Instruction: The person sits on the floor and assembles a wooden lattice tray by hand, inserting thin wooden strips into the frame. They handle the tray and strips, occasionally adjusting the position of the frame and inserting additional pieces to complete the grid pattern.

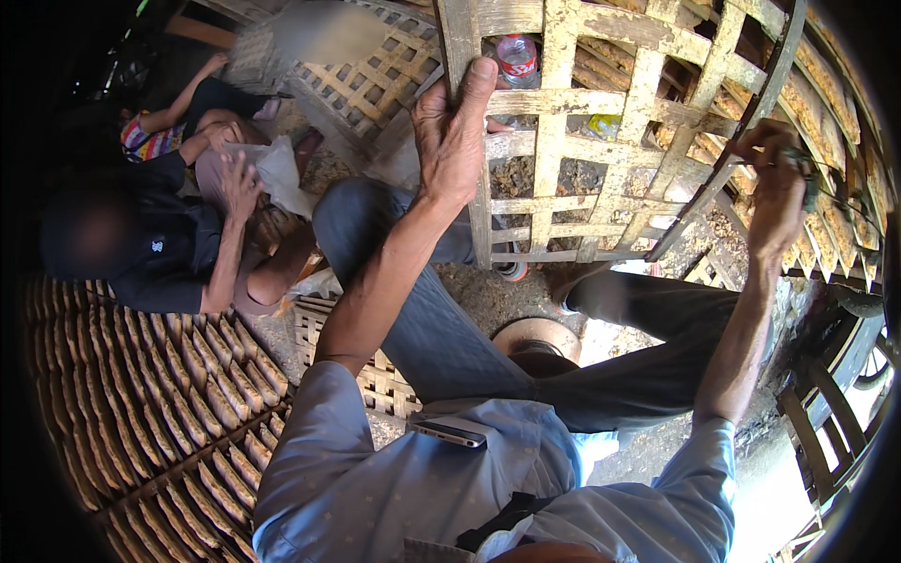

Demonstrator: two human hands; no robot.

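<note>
I follow this scene from far away, and I see the woven rack (641,105) in the upper middle of the frame, in front of the seated person's knees. It lies upward from both forearms. Its two side bars run up and down the frame, the right side bar (696,208) leaning, and its top passes out of view, so I cannot tell its full long axis.

The left hand (446,141) is closed around the left side bar (481,220), with the thumb lying on the front of it. This hand is the nearer one, because it already touches the rack.

The right hand (779,183) is at the right of the frame, just beside the right side bar. Its fingers are curled narrow on a dark green thing (810,183), thin and maybe like a cord; I cannot tell exactly what it is, nor whether the fingers also touch the bar.

Through the gaps of the rack I see a bottle (516,61). More brown slabs (169,394) stand in rows at the lower left. At the upper left, a co-worker holds a pale plastic bag (275,174).
</note>
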